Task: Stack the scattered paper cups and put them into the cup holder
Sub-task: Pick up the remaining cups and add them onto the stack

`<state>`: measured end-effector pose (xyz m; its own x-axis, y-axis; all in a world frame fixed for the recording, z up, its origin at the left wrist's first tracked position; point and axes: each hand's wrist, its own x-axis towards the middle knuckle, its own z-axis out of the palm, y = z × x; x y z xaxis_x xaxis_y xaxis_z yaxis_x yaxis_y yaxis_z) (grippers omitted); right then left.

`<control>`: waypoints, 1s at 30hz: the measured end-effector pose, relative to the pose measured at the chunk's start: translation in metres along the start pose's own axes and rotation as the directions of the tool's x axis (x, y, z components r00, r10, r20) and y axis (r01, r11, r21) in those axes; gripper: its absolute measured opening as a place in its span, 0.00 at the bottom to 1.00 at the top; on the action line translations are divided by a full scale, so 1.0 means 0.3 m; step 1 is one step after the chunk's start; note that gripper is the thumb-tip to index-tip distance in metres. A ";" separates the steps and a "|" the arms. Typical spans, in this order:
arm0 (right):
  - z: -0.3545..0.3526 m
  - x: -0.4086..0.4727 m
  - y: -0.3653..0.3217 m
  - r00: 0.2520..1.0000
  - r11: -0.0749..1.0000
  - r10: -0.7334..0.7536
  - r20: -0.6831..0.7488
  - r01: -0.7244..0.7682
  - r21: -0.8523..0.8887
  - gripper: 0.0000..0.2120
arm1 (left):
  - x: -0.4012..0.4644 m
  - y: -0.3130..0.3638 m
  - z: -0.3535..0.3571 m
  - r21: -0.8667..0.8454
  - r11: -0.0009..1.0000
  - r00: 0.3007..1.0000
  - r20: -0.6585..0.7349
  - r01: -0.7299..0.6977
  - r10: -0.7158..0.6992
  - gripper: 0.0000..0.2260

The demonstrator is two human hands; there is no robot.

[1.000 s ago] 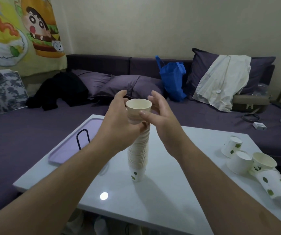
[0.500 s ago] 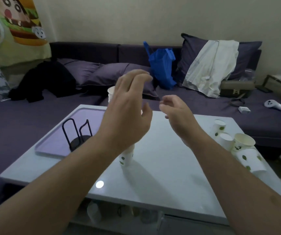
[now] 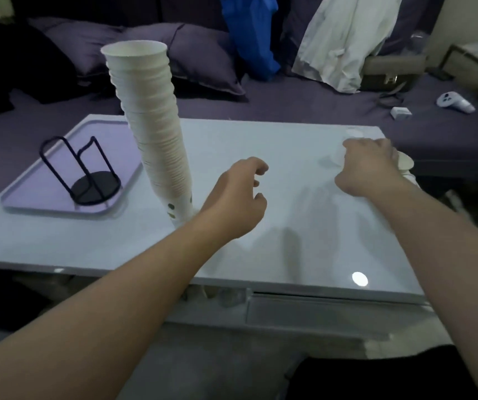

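A tall stack of white paper cups (image 3: pixel 156 134) stands on the white table (image 3: pixel 289 241) and leans to the left. My left hand (image 3: pixel 234 203) hovers just right of the stack's base, fingers loosely curled, holding nothing. The black wire cup holder (image 3: pixel 87 180) stands with no cups in it on a lilac tray (image 3: pixel 29 197) at the table's left. My right hand (image 3: pixel 367 168) reaches over the loose cups at the table's right edge and hides most of them. One cup rim (image 3: pixel 405 166) shows past its fingers. Whether the fingers grip a cup is hidden.
Behind the table runs a purple sofa with pillows, a blue bag (image 3: pixel 249 39), a white garment (image 3: pixel 344 39), a beige bag (image 3: pixel 390 73), a small white box (image 3: pixel 401 112) and a white controller (image 3: pixel 454 102). Black clothing lies at the far left.
Both hands let go of the stack's top. My right hand swung right to the loose cups, my left hand dropped beside the stack's base. The view tilted down and right.
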<state>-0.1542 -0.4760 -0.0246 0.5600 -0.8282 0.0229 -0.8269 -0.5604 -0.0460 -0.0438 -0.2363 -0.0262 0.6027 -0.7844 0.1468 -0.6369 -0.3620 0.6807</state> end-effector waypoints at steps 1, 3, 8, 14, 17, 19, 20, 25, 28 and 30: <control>0.012 0.008 0.012 1.000 1.000 0.001 0.003 -0.001 -0.026 0.24 | 0.000 -0.006 0.014 -0.004 1.000 1.000 0.006 0.015 -0.015 0.22; 0.034 0.024 0.030 1.000 0.997 0.007 0.016 -0.006 -0.080 0.26 | 0.001 -0.015 0.036 -0.016 0.999 0.999 0.015 0.039 -0.038 0.21; 0.063 0.053 0.053 0.999 0.989 0.000 -0.033 -0.005 -0.145 0.23 | 0.015 -0.022 0.070 -0.055 0.996 0.997 0.024 0.077 -0.076 0.20; 0.061 0.050 0.046 0.976 0.997 -0.051 -0.213 0.037 -0.070 0.20 | 0.027 -0.032 0.083 -0.119 0.985 0.992 0.027 0.124 -0.122 0.18; 0.084 0.042 0.029 0.954 0.994 -0.085 -0.286 0.061 -0.090 0.18 | 0.025 -0.039 0.087 -0.135 0.983 0.992 0.026 0.128 -0.126 0.16; 0.075 0.038 0.016 0.943 0.992 -0.098 -0.319 0.069 -0.101 0.16 | 0.023 -0.047 0.085 -0.136 0.982 0.991 0.023 0.132 -0.130 0.15; 0.063 0.040 0.011 0.941 0.993 -0.105 -0.322 0.081 -0.088 0.15 | 0.022 -0.051 0.082 -0.135 0.982 0.991 0.017 0.131 -0.130 0.15; -0.051 -0.002 -0.039 0.992 0.753 -0.113 -0.054 0.121 0.646 0.15 | 0.022 -0.055 0.060 -0.186 0.971 0.988 0.012 0.153 -0.153 0.22; -0.093 -0.061 -0.090 0.956 0.410 -0.271 0.112 0.009 0.912 0.14 | 0.021 -0.024 0.048 -0.301 0.937 0.984 0.082 0.177 -0.159 0.39; -0.101 -0.098 -0.118 0.898 0.257 -0.385 0.214 -0.118 0.959 0.13 | 0.019 0.008 0.039 -0.384 0.907 0.984 0.098 0.176 -0.149 0.41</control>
<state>-0.1429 -0.4321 0.0066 0.8323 -0.5259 -0.1753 -0.2298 -0.0394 -0.9725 -0.0475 -0.2475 -0.0321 0.6409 -0.7672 -0.0273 -0.2872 -0.2726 0.9183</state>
